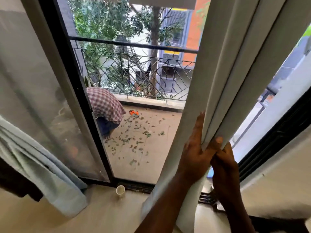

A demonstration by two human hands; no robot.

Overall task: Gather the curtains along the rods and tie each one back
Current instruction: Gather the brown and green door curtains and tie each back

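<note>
A pale grey curtain (235, 68) hangs in thick vertical folds on the right side of the doorway. My left hand (196, 148) wraps around its folded edge from the left, fingers lying along the fabric. My right hand (224, 163) grips the same bundle from the right, thumb pressed on the fold's front. A second, light blue curtain (42, 158) hangs gathered at the lower left beside the glass door. No rod or tie-back shows.
A black-framed sliding glass door (80, 101) stands partly open onto a balcony with scattered leaves. A person in a checked shirt (106, 106) crouches there, orange gloves (134, 113) nearby. A paper cup (120, 190) stands on the floor by the door track (134, 187).
</note>
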